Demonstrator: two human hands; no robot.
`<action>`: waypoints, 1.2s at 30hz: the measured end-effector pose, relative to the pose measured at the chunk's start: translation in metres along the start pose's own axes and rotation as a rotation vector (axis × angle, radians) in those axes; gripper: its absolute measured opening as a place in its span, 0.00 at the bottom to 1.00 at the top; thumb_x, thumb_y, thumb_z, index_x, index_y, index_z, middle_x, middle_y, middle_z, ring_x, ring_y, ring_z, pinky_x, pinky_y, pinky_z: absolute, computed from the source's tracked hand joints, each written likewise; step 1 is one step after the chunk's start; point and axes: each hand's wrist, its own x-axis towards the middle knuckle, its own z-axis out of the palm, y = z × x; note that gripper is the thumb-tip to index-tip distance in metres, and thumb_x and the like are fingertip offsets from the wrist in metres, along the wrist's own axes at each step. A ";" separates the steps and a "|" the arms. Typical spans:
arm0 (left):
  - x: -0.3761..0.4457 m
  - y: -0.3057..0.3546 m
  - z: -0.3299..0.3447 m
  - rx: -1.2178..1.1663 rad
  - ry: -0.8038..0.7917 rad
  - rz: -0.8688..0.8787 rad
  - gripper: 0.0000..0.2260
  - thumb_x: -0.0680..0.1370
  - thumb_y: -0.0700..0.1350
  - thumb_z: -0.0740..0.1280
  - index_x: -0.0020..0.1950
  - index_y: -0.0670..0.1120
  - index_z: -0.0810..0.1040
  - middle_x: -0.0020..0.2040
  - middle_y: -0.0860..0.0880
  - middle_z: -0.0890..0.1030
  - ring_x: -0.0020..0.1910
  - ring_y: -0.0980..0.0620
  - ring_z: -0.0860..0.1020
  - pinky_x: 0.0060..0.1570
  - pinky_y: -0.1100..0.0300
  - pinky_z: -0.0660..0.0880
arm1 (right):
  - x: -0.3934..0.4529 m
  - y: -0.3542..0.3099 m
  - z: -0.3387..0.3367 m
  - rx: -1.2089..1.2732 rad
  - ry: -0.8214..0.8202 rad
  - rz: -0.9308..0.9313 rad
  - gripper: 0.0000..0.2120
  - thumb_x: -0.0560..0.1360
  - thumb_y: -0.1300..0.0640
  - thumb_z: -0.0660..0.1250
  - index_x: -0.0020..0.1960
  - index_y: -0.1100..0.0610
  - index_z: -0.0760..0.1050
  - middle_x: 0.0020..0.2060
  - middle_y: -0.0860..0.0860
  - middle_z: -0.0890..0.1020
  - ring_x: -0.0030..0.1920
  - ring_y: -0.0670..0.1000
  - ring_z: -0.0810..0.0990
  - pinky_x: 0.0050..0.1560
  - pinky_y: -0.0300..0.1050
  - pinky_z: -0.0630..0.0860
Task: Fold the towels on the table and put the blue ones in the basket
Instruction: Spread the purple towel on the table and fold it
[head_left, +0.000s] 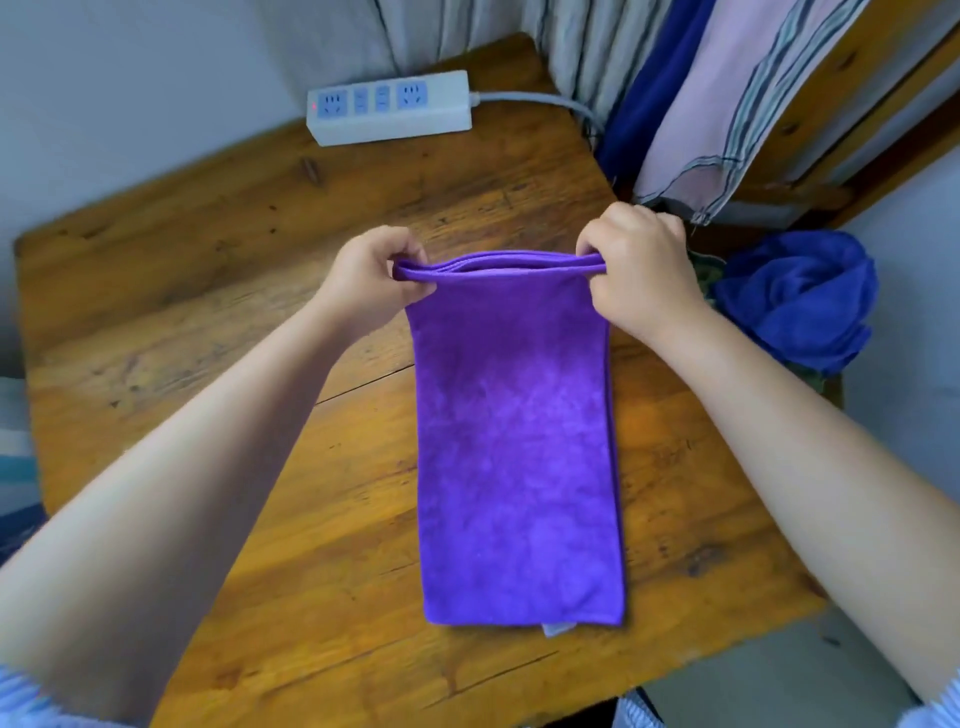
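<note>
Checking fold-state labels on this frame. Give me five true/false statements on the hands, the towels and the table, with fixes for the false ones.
1. Both hands pinch the far corners of the purple towel. True: the left hand holds the far left corner, the right hand the far right one.
2. The purple towel lies crumpled in a heap. False: it lies as a flat, long strip on the wooden table, already layered at the far edge.
3. A white power strip sits at the table's far edge. True.
4. The blue towel is neatly folded on the table. False: it is bunched up off the table's right edge.
5. The left hand rests flat on the table. False: it grips the towel.
</note>
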 end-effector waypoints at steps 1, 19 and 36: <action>-0.011 0.001 -0.001 0.015 -0.010 0.054 0.11 0.69 0.31 0.69 0.38 0.44 0.72 0.37 0.49 0.75 0.35 0.54 0.71 0.34 0.69 0.67 | -0.009 0.001 -0.005 0.009 0.005 -0.033 0.09 0.69 0.70 0.62 0.46 0.63 0.76 0.47 0.60 0.77 0.51 0.60 0.73 0.53 0.48 0.64; -0.206 -0.038 0.029 0.578 -0.210 0.802 0.15 0.53 0.30 0.77 0.27 0.38 0.71 0.25 0.42 0.75 0.23 0.44 0.74 0.22 0.64 0.71 | -0.218 -0.045 -0.002 -0.108 -0.126 -0.344 0.14 0.48 0.76 0.70 0.30 0.63 0.74 0.26 0.58 0.75 0.27 0.57 0.76 0.29 0.45 0.74; -0.234 -0.074 0.065 0.885 -0.321 0.574 0.09 0.68 0.39 0.69 0.48 0.43 0.75 0.46 0.45 0.77 0.47 0.46 0.76 0.38 0.60 0.66 | -0.264 -0.035 0.037 -0.175 -0.044 -0.377 0.13 0.52 0.75 0.69 0.35 0.63 0.79 0.28 0.56 0.77 0.29 0.57 0.77 0.37 0.46 0.77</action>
